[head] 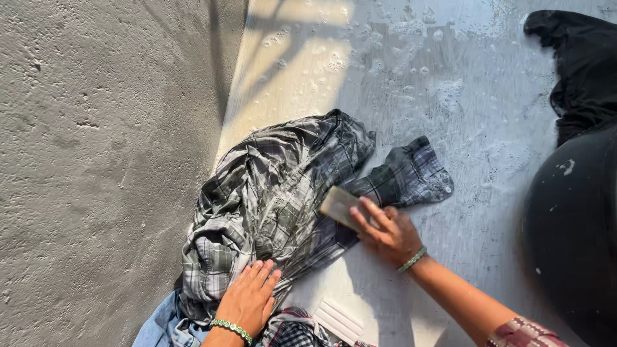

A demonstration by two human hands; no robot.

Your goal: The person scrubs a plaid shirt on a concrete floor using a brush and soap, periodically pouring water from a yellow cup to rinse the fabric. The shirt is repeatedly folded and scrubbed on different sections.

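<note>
We note: left hand (249, 299) flat, fingers spread, pressing the plaid shirt (276, 205); right hand (385, 232) gripping a soap bar (340, 207) atop the shirt's sleeve.

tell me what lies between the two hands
In the head view, only wet folds of the grey plaid shirt lie between the left hand pressing it and the right hand holding the soap bar.

Crumpled wet plaid shirt (276, 199), soapy slab (339, 205)
</note>
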